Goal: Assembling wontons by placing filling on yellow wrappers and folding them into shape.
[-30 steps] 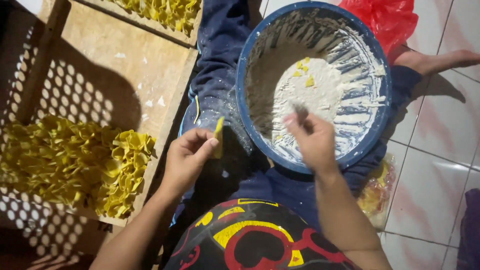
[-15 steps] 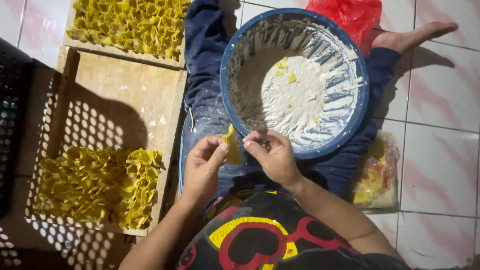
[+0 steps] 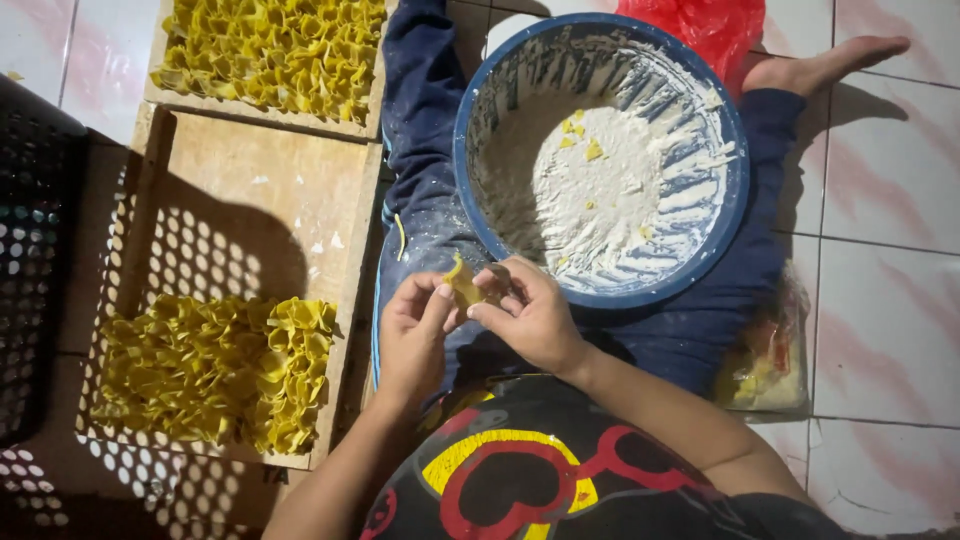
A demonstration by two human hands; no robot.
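At the far left edge of the floor stands a dark plastic crate (image 3: 35, 270). Beside it lies a wooden tray (image 3: 250, 190) whose near end is packed with folded yellow dough pieces (image 3: 215, 370), while its far half is bare wood with a few crumbs; judging by that, roughly half of this tray is filled and half is left to fill. Beyond it, toward the far edge of the floor, a second tray (image 3: 265, 55) looks fully covered with the same yellow pieces. The left hand (image 3: 415, 335) hangs over the person's lap, palm turned inward, thumb and forefinger pinching a small yellow dough piece (image 3: 462, 285). The right hand (image 3: 530, 315) meets it from the other side, its fingertips closed on the same piece, so the piece sits between both hands, just in front of the near rim of the blue bowl (image 3: 735, 200). The bowl rests between the person's legs and holds white flour with a few yellow scraps. Behind it lies a red plastic bag (image 3: 715, 25), and at the right, on the tiled floor, a clear bag (image 3: 765, 365) with yellow contents.
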